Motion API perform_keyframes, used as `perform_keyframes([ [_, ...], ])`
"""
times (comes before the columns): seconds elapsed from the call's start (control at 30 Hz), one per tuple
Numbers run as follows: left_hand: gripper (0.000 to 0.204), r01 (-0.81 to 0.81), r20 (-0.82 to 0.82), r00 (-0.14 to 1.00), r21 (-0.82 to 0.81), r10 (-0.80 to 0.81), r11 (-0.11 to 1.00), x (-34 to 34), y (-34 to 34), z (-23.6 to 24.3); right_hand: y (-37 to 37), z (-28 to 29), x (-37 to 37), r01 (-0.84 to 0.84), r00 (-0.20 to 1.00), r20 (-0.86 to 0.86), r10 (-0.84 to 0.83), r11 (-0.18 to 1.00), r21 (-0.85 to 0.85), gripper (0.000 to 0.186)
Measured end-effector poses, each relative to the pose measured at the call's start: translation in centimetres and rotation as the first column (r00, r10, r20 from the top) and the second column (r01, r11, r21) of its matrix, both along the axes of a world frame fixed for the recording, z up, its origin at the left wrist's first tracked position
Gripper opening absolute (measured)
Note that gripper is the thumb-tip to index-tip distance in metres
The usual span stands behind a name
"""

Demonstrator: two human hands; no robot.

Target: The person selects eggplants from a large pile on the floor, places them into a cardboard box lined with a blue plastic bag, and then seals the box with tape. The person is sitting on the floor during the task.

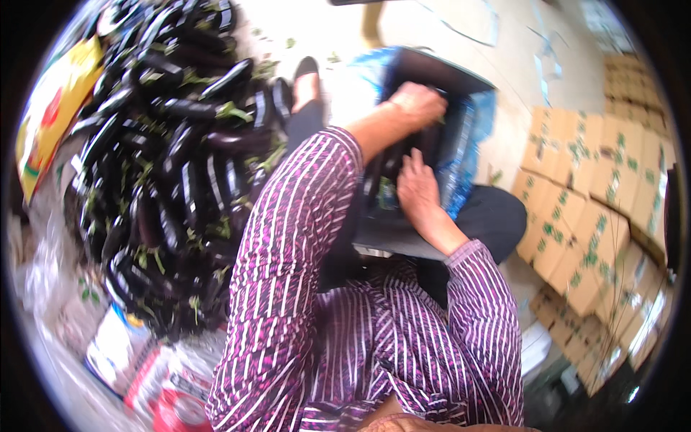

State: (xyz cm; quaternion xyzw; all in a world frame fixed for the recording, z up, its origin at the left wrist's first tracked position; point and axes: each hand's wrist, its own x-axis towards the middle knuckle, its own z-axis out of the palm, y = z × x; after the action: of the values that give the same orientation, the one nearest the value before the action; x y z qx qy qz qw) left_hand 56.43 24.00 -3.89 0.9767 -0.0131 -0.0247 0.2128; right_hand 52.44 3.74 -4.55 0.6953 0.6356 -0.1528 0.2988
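A dark box lined with blue plastic (466, 155) sits between my legs, with dark eggplants (389, 169) inside. My left hand (421, 104) reaches into the far part of the box, its fingers curled down and slightly blurred; what they hold is hidden. In the nearer part, my right hand (419, 183) rests over the eggplants at the box's right side, fingers extended and somewhat apart.
A large heap of eggplants (173, 165) with loose leaves covers the left side, beside a yellow sack (57, 108) and plastic bags (115, 338). Stacked cardboard boxes (576, 216) stand at right. Blue strips (547, 57) lie on the pale floor (507, 65).
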Motion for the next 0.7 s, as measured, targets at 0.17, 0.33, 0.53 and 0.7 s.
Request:
perform_keyframes([
  [0.17, 0.028, -0.168, 0.533, 0.779, -0.33, 0.33, 0.929, -7.5, 4.4, 7.5, 0.2, 2.5, 0.3, 0.129, 0.987, -0.104, -0.124, 0.991, 0.041, 0.038],
  [0.33, 0.033, -0.795, 0.399, 0.503, -0.134, 0.766, 0.592, -22.9, 14.1, -1.1, 0.1, 3.0, 0.3, 0.227, 0.911, -0.401, -0.096, 0.929, 0.293, 0.054],
  [0.53, 0.052, -0.597, -0.041, 0.698, 0.518, 0.715, 0.612, -33.4, 19.6, -8.8, 0.2, 6.2, 0.3, 0.331, 0.822, -0.551, -0.143, 0.907, 0.259, 0.056],
  [0.7, 0.025, -0.465, -0.057, 0.774, 0.626, 0.631, 0.626, -33.3, 21.8, -10.4, 1.7, 8.3, 1.9, 0.462, 0.744, -0.646, -0.174, 0.832, 0.308, 0.043],
])
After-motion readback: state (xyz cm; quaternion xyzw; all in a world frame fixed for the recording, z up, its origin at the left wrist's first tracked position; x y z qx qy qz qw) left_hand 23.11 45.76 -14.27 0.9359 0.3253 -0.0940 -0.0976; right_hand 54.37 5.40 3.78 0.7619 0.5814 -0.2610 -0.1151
